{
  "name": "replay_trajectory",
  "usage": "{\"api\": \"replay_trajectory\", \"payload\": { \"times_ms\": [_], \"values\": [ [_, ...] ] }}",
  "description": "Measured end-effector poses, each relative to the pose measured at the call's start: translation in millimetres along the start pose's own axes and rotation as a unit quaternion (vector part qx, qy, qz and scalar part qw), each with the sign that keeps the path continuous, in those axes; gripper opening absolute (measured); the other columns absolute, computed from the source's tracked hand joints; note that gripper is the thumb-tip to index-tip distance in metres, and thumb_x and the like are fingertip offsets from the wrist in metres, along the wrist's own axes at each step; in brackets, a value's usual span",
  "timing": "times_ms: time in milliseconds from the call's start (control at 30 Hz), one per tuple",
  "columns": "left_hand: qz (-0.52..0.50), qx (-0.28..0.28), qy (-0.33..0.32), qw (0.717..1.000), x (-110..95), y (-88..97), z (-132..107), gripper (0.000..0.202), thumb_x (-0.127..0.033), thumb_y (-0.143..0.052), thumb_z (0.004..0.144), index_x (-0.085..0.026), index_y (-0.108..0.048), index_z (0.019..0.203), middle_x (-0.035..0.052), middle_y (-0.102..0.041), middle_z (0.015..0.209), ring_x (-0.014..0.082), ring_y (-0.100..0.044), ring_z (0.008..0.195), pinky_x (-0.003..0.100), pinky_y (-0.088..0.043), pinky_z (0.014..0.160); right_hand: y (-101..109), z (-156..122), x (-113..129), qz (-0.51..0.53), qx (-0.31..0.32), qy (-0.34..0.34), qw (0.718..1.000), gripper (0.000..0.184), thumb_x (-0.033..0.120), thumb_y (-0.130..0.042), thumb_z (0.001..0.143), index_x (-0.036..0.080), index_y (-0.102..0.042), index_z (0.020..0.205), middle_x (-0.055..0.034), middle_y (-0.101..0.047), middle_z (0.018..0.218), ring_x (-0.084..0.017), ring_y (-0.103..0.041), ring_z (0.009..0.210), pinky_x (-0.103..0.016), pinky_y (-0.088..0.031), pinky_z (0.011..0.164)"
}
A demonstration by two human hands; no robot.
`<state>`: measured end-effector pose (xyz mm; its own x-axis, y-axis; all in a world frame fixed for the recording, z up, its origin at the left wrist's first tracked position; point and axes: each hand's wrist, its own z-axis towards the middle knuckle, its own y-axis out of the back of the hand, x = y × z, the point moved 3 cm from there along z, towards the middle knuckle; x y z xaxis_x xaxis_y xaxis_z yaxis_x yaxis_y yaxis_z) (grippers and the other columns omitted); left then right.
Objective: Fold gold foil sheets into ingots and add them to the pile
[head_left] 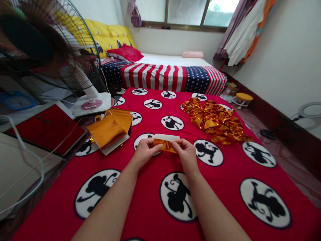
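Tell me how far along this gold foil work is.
Done: a heap of folded gold foil pieces lies to the right. In hand: the left hand and right hand hold one gold foil sheet against white paper. Left: a stack of flat gold foil sheets.

"What do I have of my own body on this feed?"

"2 bare forearms, my left forearm point(107, 209) and my right forearm point(215, 209), narrowing into 2 bare hands, my left hand point(144, 152) and my right hand point(186, 155)."

"Anything worn?"

"I see only bare skin, wrists to fingertips."

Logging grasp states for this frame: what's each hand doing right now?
Left hand: closed, holding gold foil paper.
Right hand: closed, holding the same gold foil paper.
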<state>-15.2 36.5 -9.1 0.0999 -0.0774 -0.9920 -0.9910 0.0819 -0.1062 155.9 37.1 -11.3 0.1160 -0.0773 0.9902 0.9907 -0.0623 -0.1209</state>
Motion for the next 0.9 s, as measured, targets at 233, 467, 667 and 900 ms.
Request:
{"api": "replay_trajectory", "payload": {
  "times_ms": [233, 467, 667, 900],
  "values": [
    [-0.024, -0.024, 0.028, 0.999, 2.2, -0.3, -0.2, 0.039, -0.047, -0.079, 0.068, -0.013, -0.078, 0.087, 0.0056, -0.075, 0.083, 0.02, -0.071, 0.079, 0.027, -0.059, 0.072, -0.3, 0.2, -0.5, -0.013, 0.008, 0.0, 1.0, 0.027, 0.043, -0.076, 0.073, 0.017, -0.068, 0.075, -0.0011, -0.067, 0.07, -0.015, -0.06, 0.064, -0.025, -0.047, 0.062],
    [-0.05, -0.046, 0.047, 0.997, 0.7, -1.5, -2.0, 0.044, -0.043, -0.085, 0.061, -0.011, -0.077, 0.09, 0.0073, -0.075, 0.088, 0.0198, -0.071, 0.079, 0.026, -0.06, 0.068, -0.2, 0.2, -1.0, 0.003, 0.007, 0.001, 1.0, 0.029, 0.045, -0.076, 0.073, 0.018, -0.067, 0.076, -0.0012, -0.068, 0.072, -0.016, -0.062, 0.067, -0.027, -0.049, 0.064],
    [-0.07, -0.063, 0.031, 0.995, 1.6, -0.2, -0.8, 0.042, -0.04, -0.086, 0.059, -0.012, -0.076, 0.089, 0.0048, -0.073, 0.082, 0.0175, -0.07, 0.075, 0.026, -0.062, 0.064, -0.3, 0.5, -0.8, 0.011, 0.013, 0.005, 1.0, 0.026, 0.045, -0.074, 0.075, 0.02, -0.067, 0.079, -0.0002, -0.068, 0.074, -0.017, -0.062, 0.069, -0.027, -0.049, 0.065],
    [-0.069, -0.061, 0.017, 0.996, -0.4, -1.1, -2.1, 0.039, -0.037, -0.086, 0.06, -0.014, -0.075, 0.089, 0.0047, -0.073, 0.087, 0.0177, -0.07, 0.078, 0.025, -0.062, 0.062, -0.8, 0.4, -1.5, 0.027, 0.012, -0.001, 1.0, 0.025, 0.043, -0.075, 0.074, 0.02, -0.068, 0.082, -0.0008, -0.069, 0.078, -0.017, -0.064, 0.073, -0.028, -0.051, 0.069]
  ]
}}
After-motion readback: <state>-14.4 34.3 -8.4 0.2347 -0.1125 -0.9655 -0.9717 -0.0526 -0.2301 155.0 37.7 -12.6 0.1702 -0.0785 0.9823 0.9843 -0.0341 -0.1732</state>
